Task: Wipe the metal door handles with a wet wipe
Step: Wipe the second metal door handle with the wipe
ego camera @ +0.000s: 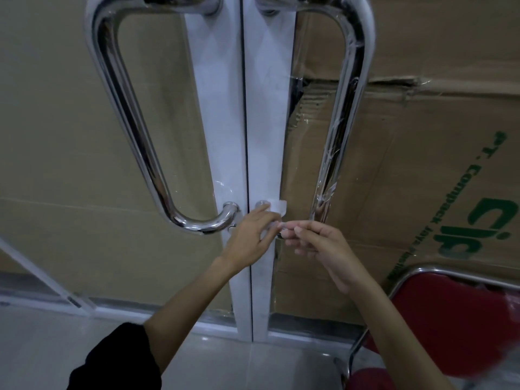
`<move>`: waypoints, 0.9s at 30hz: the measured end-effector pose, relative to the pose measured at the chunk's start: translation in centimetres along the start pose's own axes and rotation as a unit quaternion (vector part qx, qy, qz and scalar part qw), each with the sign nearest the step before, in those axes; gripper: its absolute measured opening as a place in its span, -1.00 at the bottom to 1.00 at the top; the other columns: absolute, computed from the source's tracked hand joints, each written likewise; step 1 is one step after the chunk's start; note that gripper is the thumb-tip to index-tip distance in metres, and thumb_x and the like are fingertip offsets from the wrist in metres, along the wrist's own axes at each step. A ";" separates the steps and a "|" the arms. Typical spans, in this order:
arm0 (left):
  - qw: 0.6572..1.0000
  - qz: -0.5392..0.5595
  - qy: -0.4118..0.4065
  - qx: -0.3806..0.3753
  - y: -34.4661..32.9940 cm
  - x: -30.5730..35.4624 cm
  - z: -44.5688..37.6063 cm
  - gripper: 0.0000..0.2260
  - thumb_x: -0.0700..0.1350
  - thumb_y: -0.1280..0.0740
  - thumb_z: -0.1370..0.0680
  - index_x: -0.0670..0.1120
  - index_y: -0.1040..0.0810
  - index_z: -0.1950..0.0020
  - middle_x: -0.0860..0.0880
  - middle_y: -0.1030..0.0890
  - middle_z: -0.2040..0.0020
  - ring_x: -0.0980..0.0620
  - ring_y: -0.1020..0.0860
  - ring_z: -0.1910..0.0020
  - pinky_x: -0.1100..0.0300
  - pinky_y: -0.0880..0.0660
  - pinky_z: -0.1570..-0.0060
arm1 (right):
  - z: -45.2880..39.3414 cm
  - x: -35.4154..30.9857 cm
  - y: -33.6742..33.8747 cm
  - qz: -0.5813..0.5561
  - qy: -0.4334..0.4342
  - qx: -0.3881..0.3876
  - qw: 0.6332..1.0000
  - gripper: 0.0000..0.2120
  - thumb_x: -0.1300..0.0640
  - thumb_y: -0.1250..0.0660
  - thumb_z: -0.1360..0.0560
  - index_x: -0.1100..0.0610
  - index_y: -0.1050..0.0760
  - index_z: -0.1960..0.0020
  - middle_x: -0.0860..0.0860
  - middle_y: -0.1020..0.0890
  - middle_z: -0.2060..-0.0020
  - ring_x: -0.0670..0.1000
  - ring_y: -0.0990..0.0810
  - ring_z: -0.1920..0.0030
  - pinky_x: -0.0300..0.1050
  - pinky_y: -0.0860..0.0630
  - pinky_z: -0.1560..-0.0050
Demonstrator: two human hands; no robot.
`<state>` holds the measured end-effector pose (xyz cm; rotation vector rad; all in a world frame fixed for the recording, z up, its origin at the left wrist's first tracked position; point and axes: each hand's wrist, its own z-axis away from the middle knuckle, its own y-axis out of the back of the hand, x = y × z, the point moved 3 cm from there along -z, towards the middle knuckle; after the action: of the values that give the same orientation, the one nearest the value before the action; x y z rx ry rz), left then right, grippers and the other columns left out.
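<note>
Two long chrome D-shaped door handles hang on a white-framed double glass door. The left handle (132, 130) is bare and shiny. The right handle (342, 130) carries torn clear plastic film along its lower length. A white wet wipe (277, 211) is wrapped around the right handle's bottom bend, near its mount. My left hand (253, 237) grips the wipe there, fingers curled over it. My right hand (318, 246) pinches something thin just right of the left hand, at the handle's lower end; whether it is the wipe's end or the film I cannot tell.
Brown cardboard boxes (422, 142) with green print stand behind the right glass pane, and plain cardboard (56, 136) behind the left. A red chair with a chrome frame (450, 319) stands at the lower right, close to my right arm. Pale floor tiles (197, 367) lie below.
</note>
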<state>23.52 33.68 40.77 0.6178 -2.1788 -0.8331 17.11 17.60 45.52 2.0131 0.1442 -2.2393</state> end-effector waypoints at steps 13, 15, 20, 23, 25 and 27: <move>0.997 0.046 -0.024 0.049 0.7 -1.3 -0.3 -0.79 -0.02 -0.26 -0.57 -0.13 -0.58 -0.03 -0.02 -0.63 0.06 0.12 -0.50 0.03 0.23 -0.41 -0.01 | 2.0 0.4 2.4 -0.017 0.001 0.059 0.998 -0.80 0.20 -0.24 -0.57 0.14 -0.60 -0.11 0.05 -0.71 0.05 0.05 -0.65 -0.03 -0.06 -0.53 -0.09; 0.998 0.008 0.002 0.054 0.7 -1.7 -0.6 -0.70 0.08 -0.19 -0.59 -0.05 -0.60 -0.14 0.04 -0.60 0.04 0.09 -0.42 -0.01 0.25 -0.31 -0.03 | 2.0 0.1 2.5 -0.024 0.003 0.067 0.997 -0.80 0.21 -0.23 -0.57 0.16 -0.60 -0.10 0.07 -0.71 0.04 0.03 -0.65 -0.01 -0.08 -0.52 -0.07; 0.997 -0.054 0.004 0.054 -0.6 -0.4 -0.1 -0.70 0.11 -0.16 -0.58 0.06 -0.66 -0.07 0.07 -0.57 0.03 0.04 -0.35 -0.05 0.14 -0.30 -0.05 | 2.1 0.0 2.7 -0.025 0.007 0.067 0.997 -0.81 0.21 -0.24 -0.57 0.15 -0.60 -0.10 0.06 -0.71 0.05 0.00 -0.65 0.02 -0.11 -0.53 -0.03; 0.998 -0.050 -0.018 0.015 -0.4 -0.5 0.0 -0.71 0.10 -0.15 -0.60 0.07 -0.61 -0.15 0.14 -0.61 -0.10 0.09 -0.37 -0.32 0.05 -0.18 -0.34 | 1.9 0.2 2.7 -0.023 0.003 0.067 0.998 -0.81 0.21 -0.24 -0.57 0.13 -0.60 -0.09 0.05 -0.71 0.05 0.01 -0.65 0.01 -0.10 -0.53 -0.04; 0.999 -0.047 -0.009 -0.014 -0.4 -1.0 0.1 -0.71 0.08 -0.12 -0.62 0.06 -0.56 -0.21 0.16 -0.57 -0.20 0.17 -0.26 -0.43 0.11 0.04 -0.44 | 1.8 0.3 2.6 -0.018 0.000 0.063 0.998 -0.81 0.21 -0.24 -0.57 0.13 -0.61 -0.08 0.05 -0.71 0.05 0.03 -0.65 0.00 -0.09 -0.53 -0.05; 0.999 -0.035 0.008 -0.020 -0.6 -0.9 -0.1 -0.69 0.08 -0.10 -0.63 0.00 -0.56 -0.17 0.11 -0.59 -0.18 0.15 -0.25 -0.45 0.10 0.06 -0.47 | 1.7 0.3 2.6 -0.016 0.001 0.059 0.998 -0.81 0.20 -0.24 -0.57 0.12 -0.61 -0.08 0.05 -0.71 0.05 0.04 -0.65 -0.01 -0.07 -0.52 -0.07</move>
<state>24.23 33.83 40.03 0.6818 -2.1306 -0.9042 15.78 14.80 45.47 2.0862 0.0445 -2.3168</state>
